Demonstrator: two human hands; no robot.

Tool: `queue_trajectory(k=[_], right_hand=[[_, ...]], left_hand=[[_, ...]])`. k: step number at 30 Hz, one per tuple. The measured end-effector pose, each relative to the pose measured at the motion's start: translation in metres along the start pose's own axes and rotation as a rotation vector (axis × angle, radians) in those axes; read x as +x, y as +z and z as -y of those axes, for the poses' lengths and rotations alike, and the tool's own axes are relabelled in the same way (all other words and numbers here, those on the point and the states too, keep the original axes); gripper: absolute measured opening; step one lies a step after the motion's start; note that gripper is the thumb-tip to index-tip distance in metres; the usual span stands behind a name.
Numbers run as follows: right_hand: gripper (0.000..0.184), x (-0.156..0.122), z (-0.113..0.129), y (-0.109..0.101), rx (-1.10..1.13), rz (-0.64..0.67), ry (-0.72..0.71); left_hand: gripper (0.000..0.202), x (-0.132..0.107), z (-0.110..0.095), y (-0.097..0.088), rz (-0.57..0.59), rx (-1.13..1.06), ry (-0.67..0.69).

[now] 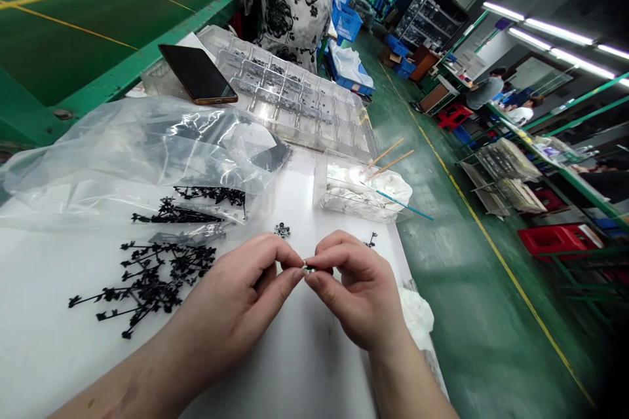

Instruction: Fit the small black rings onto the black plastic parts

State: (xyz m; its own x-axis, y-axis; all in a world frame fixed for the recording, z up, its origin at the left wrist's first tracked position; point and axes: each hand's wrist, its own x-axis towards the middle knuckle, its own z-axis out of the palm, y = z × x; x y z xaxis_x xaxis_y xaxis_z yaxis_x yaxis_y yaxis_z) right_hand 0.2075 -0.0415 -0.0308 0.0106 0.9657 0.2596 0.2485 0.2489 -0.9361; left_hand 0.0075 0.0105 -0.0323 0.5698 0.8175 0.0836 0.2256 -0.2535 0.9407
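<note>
My left hand [250, 291] and my right hand [356, 288] meet fingertip to fingertip above the white tabletop [289, 366]. Pinched between both is a small dark part with a shiny spot [309, 269]; most of it is hidden by the fingers, so its kind does not show. Just beyond my left fingers lies a little cluster of small round metallic parts [282, 230]. Left of my left hand spreads a loose pile of thin black branched plastic pieces [152, 281]. Past my right hand lies one small black branched piece [371, 240].
A clear plastic bag [137, 144] holds more black pieces. Behind stand a compartment tray [299, 91] with small parts and a phone [196, 75] on its edge. A clear box [354, 193] holds white cloth and sticks. A person in a patterned top [289, 0] sits ahead.
</note>
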Motion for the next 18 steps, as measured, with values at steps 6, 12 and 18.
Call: queue_trajectory(k=[6,12,18], right_hand=[[0.014,-0.002,0.002,-0.001,0.099,-0.059,-0.033],[0.008,-0.001,-0.002,0.000,0.283,-0.084,0.058],[0.007,-0.002,-0.003,-0.002,0.226,0.012,0.103]], left_hand=[[0.015,0.001,-0.001,-0.001,0.022,-0.035,-0.019],[0.012,0.001,0.002,-0.003,0.027,-0.082,-0.020],[0.015,0.004,0.009,-0.011,0.024,-0.181,-0.118]])
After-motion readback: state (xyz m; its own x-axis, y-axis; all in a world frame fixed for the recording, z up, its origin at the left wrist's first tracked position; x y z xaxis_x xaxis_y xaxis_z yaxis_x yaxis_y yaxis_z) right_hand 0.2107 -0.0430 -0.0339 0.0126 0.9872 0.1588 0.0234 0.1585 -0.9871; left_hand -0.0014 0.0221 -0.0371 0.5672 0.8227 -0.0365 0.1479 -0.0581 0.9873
